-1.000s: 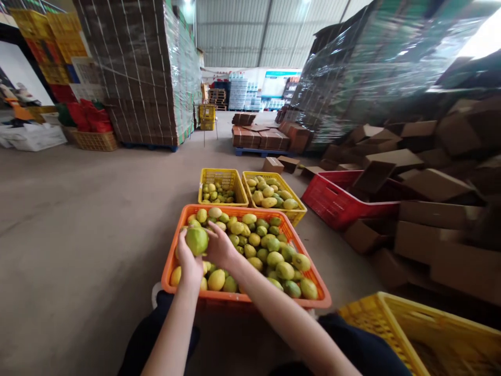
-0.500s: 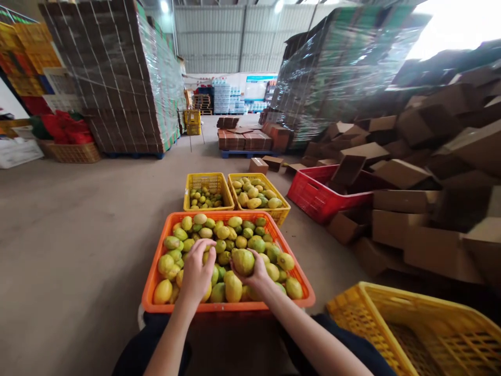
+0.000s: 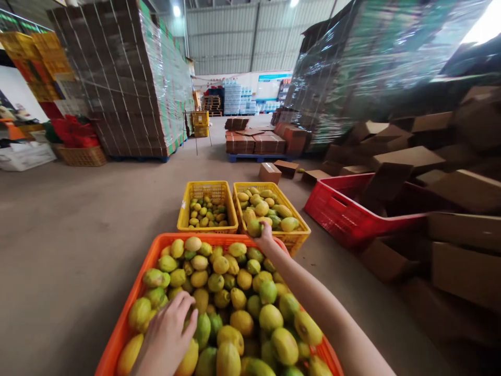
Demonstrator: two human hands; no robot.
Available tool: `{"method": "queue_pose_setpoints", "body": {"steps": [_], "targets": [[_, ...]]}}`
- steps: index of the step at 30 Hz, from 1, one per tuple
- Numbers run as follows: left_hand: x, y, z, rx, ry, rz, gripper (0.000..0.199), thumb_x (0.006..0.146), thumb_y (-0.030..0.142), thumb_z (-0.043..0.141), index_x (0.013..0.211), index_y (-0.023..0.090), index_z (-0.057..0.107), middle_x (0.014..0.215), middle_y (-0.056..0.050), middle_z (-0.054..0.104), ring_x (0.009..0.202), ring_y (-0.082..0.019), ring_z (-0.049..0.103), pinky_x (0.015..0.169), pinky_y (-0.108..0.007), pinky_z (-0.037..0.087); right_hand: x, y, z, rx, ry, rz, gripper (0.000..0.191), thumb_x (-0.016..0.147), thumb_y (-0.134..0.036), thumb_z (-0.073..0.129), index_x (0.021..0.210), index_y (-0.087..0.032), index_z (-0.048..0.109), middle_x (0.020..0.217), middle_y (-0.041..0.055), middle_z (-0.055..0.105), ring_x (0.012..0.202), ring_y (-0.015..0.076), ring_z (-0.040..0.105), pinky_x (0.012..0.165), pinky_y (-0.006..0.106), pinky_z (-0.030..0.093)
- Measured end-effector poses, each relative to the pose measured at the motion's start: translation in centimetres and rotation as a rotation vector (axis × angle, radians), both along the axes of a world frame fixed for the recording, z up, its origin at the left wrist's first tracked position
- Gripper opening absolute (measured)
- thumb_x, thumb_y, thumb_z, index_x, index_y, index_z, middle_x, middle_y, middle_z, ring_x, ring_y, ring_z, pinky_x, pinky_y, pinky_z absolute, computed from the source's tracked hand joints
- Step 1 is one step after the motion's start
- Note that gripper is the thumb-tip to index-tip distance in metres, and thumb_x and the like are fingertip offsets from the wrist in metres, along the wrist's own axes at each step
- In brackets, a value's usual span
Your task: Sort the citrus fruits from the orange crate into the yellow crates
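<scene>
An orange crate (image 3: pixel 117 324) full of yellow-green fruit (image 3: pixel 238 298) stands right in front of me. My left hand (image 3: pixel 168 329) is over its left part, fingers apart and curved above the fruit, holding nothing. My right hand (image 3: pixel 264 236) reaches past the crate's far rim, its fingers round a greenish fruit (image 3: pixel 255 227). That fruit is at the near edge of the right yellow crate (image 3: pixel 299 241), which holds larger yellow and green fruit. Beside it, the left yellow crate (image 3: pixel 183 214) has smaller fruit low inside.
On the right lie a red crate (image 3: pixel 340 222) and a heap of cardboard boxes (image 3: pixel 465 266). Farther back are wrapped pallet stacks (image 3: pixel 117 83) and flat cartons on a blue pallet (image 3: pixel 250 156). A wicker basket (image 3: pixel 83 155) stands at the left.
My right hand has moved forward with the fruit, from above the orange crate to the right yellow crate. My left hand is lower in view, still apart from any fruit. The view has tilted and come closer.
</scene>
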State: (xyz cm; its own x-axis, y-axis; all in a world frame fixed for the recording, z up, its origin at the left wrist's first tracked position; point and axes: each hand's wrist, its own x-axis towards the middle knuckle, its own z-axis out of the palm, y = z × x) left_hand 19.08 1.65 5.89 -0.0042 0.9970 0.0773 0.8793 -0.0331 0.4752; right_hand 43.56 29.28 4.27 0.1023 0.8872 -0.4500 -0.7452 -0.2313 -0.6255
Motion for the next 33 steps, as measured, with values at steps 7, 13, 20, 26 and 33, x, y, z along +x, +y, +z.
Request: {"method": "queue_pose_setpoints", "body": {"steps": [7,13,20,26,33], "targets": [[-0.7,0.9,-2.6,0.038,0.13,-0.142,0.031,0.095,0.031,0.048,0.108,0.029,0.076,0.113,-0.006,0.078,0.093,-0.022,0.077,0.079,-0.026,0.061,0.3,10.9,2.0,-0.085,-0.061,-0.128,0.016,0.095,-0.026,0.045,0.085,-0.021,0.056,0.077,-0.0056,0.066,0.055,0.0088,0.058,0.056,0.022,0.055],[-1.0,0.2,-2.4,-0.077,0.195,-0.124,0.035,0.094,0.032,0.049,0.115,0.025,0.076,0.12,-0.01,0.076,0.104,-0.027,0.075,0.089,-0.033,0.061,1.4,7.6,-0.8,-0.113,-0.195,0.027,0.016,0.09,-0.013,0.048,0.077,-0.018,0.056,0.071,0.0018,0.068,0.053,0.0123,0.064,0.056,0.025,0.056],[-0.1,-0.6,0.2,-0.157,-0.051,-0.042,0.033,0.092,0.035,0.05,0.109,0.023,0.076,0.11,-0.015,0.076,0.095,-0.034,0.073,0.088,-0.048,0.057,4.1,-5.8,-5.0,-0.035,-0.504,0.285,0.014,0.077,-0.007,0.059,0.072,-0.02,0.064,0.067,0.0042,0.071,0.054,0.0176,0.067,0.055,0.028,0.057],[-1.6,-1.3,-0.5,-0.127,-0.241,0.028,0.016,0.08,0.039,0.067,0.083,0.024,0.071,0.089,-0.012,0.075,0.088,-0.033,0.072,0.094,-0.047,0.052,2.8,-14.3,-6.9,0.084,-0.936,0.55,0.021,0.061,-0.004,0.072,0.061,-0.023,0.063,0.061,0.001,0.064,0.061,0.0177,0.06,0.065,0.032,0.055],[-3.2,-2.1,2.4,-0.509,0.22,-0.154,0.046,0.098,0.039,0.041,0.127,0.01,0.062,0.127,-0.024,0.068,0.119,-0.038,0.065,0.103,-0.05,0.047,-6.9,-13.7,-8.6,0.231,-1.323,0.654,0.042,0.067,-0.015,0.073,0.109,-0.017,0.064,0.121,0.0137,0.066,0.132,0.0339,0.052,0.109,0.042,0.041]]}}
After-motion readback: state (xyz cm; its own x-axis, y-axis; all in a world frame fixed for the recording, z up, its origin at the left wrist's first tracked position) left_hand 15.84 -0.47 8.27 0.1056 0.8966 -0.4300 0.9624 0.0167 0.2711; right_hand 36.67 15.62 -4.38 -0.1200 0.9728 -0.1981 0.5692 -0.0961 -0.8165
